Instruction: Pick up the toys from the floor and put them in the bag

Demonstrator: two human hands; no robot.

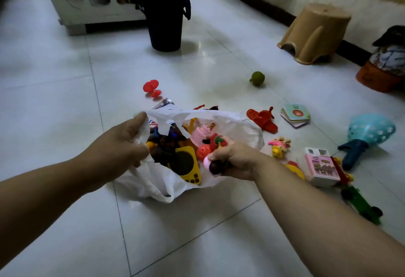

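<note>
A white plastic bag [238, 126] lies open on the tiled floor with several toys inside, among them a yellow toy phone [188, 165] and a pink toy [199, 136]. My left hand [125, 140] grips the bag's left rim and holds it open. Over the bag's mouth, my right hand [232, 159] grips a small bunch of toys [213, 162]: a red strawberry-like piece, a pink one and a dark one. Loose on the floor lie a red plane [263, 119], a red stand [152, 88], a green ball [257, 78] and a small pink and yellow figure [279, 145].
To the right lie picture cards [295, 115], a pink and white box [321, 167], a teal scoop toy [368, 136] and a green toy truck [361, 204]. A black bin [165, 18] stands at the back, a tan stool [315, 33] by the wall.
</note>
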